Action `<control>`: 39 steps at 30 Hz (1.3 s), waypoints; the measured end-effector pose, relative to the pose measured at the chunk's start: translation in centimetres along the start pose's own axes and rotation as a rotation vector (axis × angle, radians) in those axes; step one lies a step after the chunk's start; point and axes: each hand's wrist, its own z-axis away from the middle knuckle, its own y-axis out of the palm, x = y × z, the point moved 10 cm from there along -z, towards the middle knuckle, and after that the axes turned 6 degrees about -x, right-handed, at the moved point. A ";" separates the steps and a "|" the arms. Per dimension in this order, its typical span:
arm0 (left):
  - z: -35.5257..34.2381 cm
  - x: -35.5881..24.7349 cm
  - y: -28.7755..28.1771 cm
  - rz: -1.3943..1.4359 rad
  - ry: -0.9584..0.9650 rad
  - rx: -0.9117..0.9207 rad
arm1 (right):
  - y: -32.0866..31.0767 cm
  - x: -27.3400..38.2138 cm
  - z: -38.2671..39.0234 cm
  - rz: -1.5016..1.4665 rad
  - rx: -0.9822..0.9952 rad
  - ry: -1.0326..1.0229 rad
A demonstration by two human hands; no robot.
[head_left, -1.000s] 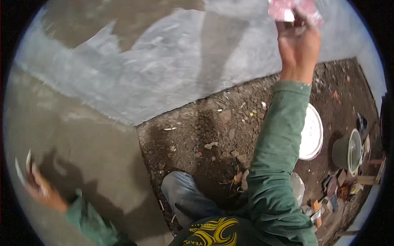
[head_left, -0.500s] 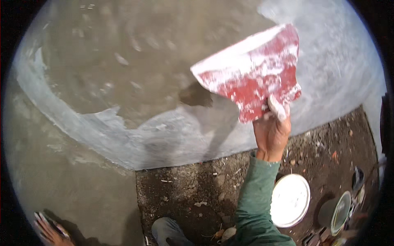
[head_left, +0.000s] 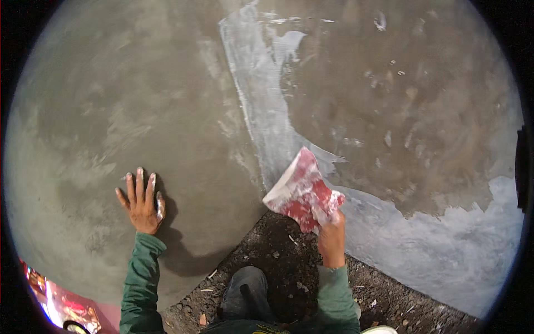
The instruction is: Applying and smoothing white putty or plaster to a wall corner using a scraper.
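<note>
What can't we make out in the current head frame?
All in the head view:
Right grip: most fingers, hidden by its own back and the red scraper.
Red scraper: wall-facing side, hidden by its near side; contact with the wall unclear.
Left grip: palm, hidden by the back of the hand.
White rounded object: cut off by the lower edge.
Dark shape: cut off at the right rim; kind unclear.

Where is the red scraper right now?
In the head view, the red scraper is below and right of centre, in the right hand, near the wall corner.
</note>
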 end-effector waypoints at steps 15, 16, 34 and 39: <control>0.9 0.9 1.5 -0.031 -0.029 0.096 | 16.3 -1.8 -9.4 0.645 0.025 -0.557; 0.8 0.9 1.7 -0.033 -0.026 0.110 | 17.0 -1.8 -9.2 0.706 0.003 -0.652; 1.8 1.6 2.4 -0.042 -0.043 0.091 | 23.9 -8.3 -6.9 0.688 -0.186 -0.670; 1.2 1.4 2.1 -0.027 -0.074 0.080 | 22.8 -9.6 -8.2 0.666 -0.114 -0.554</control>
